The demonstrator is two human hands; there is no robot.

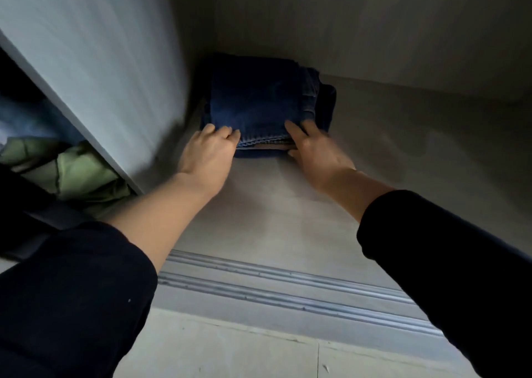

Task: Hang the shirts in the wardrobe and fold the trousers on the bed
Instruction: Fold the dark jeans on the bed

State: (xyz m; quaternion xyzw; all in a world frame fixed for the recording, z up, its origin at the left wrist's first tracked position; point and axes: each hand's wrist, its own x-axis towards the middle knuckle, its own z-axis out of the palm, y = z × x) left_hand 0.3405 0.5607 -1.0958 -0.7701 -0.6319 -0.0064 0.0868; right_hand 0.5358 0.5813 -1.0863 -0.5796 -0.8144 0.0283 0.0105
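Folded jeans (256, 104) parked in the back-left corner of the wardrobe floor (259, 205)
Left hand (208, 153) and right hand (316, 153) each grip a front corner. Thick denim looks heavy and floppy, so I'd support it from underneath.

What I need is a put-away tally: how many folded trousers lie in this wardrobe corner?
2 visible: blue jeans in the back corner, and a darker pair showing along their right side. More may be hidden underneath.
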